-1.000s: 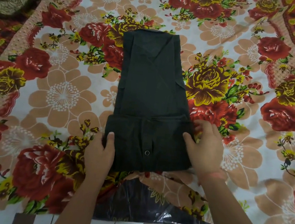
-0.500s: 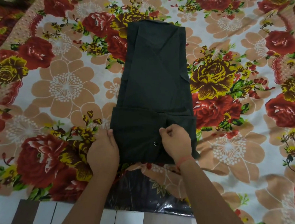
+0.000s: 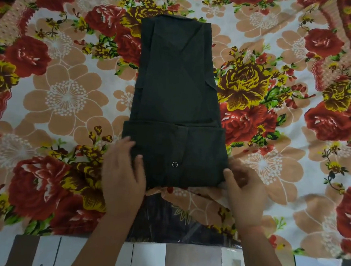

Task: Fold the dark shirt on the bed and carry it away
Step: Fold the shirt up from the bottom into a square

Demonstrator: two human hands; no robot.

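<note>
We grip the dark shirt (image 3: 177, 86) on the flower-print bed (image 3: 64, 94), sleeves already tucked in and the hem end turned up once toward the collar. Our left hand (image 3: 123, 170) pinches the near left corner of that doubled band, thumb on top; our right hand (image 3: 243, 192) clasps the near right corner the same way. A snap button (image 3: 175, 164) shows on the fold. By our reckoning, another fold or two remains, then the carrying away.

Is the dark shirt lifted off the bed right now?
No, the dark shirt lies flat on the flowered bedsheet, with both hands gripping the near folded end.
</note>
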